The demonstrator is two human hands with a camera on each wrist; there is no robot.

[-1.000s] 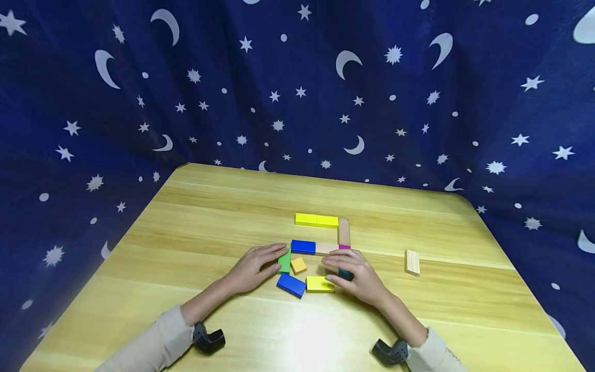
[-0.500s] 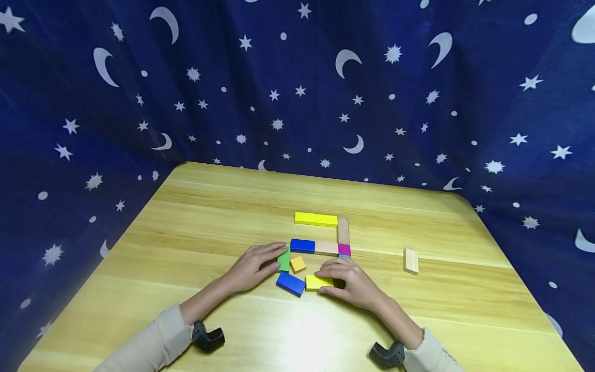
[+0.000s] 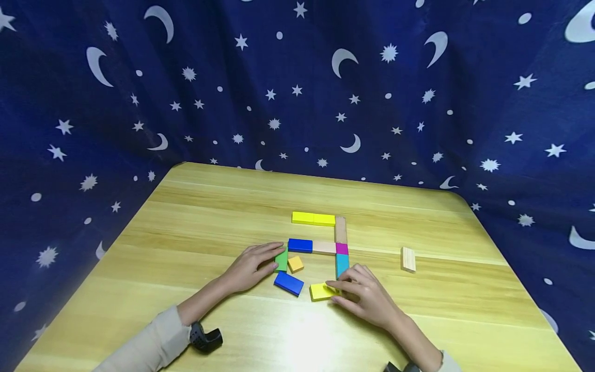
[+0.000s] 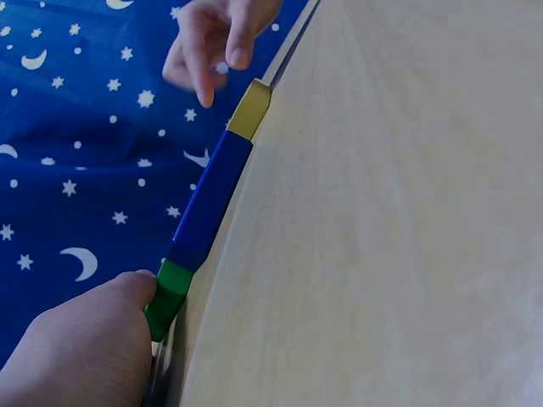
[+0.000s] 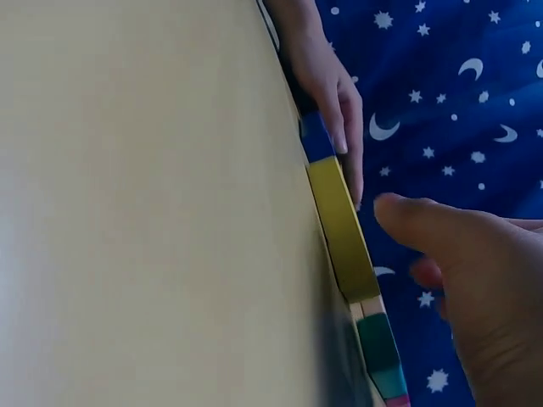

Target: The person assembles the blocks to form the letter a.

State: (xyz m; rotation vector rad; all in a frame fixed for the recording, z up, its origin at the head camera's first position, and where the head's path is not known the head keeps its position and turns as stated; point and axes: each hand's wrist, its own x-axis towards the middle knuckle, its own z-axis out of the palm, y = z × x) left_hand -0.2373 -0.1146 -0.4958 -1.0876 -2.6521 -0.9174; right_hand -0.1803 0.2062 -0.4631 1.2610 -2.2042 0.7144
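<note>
My left hand (image 3: 251, 267) rests its fairly straight fingers and thumb against the green block (image 3: 282, 260). In the left wrist view the thumb lies by the end of that green block (image 4: 170, 297). My right hand (image 3: 369, 295) is over the right end of a yellow block (image 3: 322, 291), fingers loosely bent. The right wrist view has its thumb raised apart from the yellow block (image 5: 344, 233). A tilted blue block (image 3: 288, 283) lies between the hands, separated from the yellow one. Above it sits a small orange block (image 3: 295, 264). A cyan block (image 3: 342, 264) is just beyond my right fingers.
A blue block (image 3: 300, 245), a beige block (image 3: 324, 248) and a magenta block (image 3: 342, 249) form a row. Behind are two yellow blocks (image 3: 313, 218) meeting an upright-running beige block (image 3: 341, 230). One plain wooden block (image 3: 408, 259) lies apart at right on the table (image 3: 209, 206).
My right hand has shifted from the cyan block to the yellow block, then right. The yellow block slid right and nearer, turned slightly, and left a gap to the blue block. My left hand stays.
</note>
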